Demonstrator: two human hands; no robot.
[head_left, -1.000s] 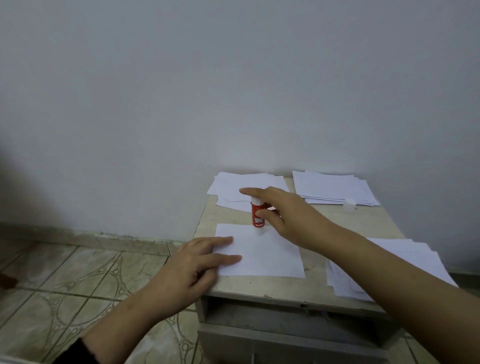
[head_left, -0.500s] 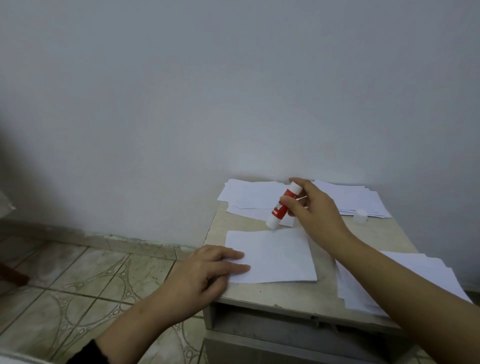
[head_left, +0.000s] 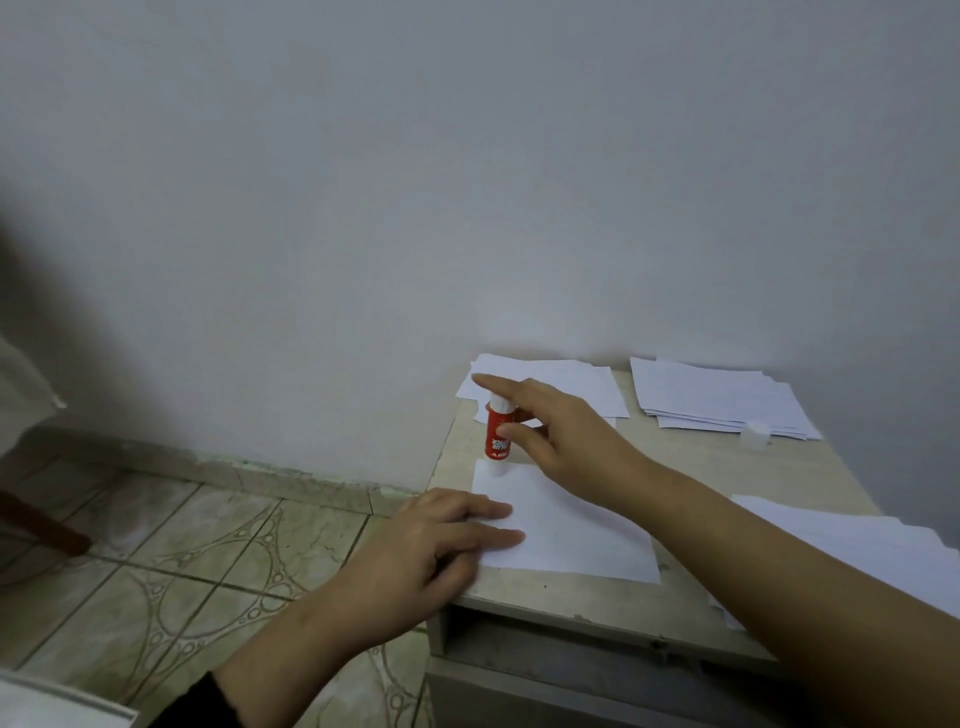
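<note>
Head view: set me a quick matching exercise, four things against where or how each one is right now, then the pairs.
Things:
1 glue stick
2 white cap
3 left hand
4 single sheet

States:
A sits loose at the front edge of the far right paper stack
B fingers pressed flat on the sheet's left part
C tip down on the sheet's far left corner, gripped by the right hand
D lies flat on the table, near its front left corner

Pairs: 1-C, 2-A, 3-B, 4-D
</note>
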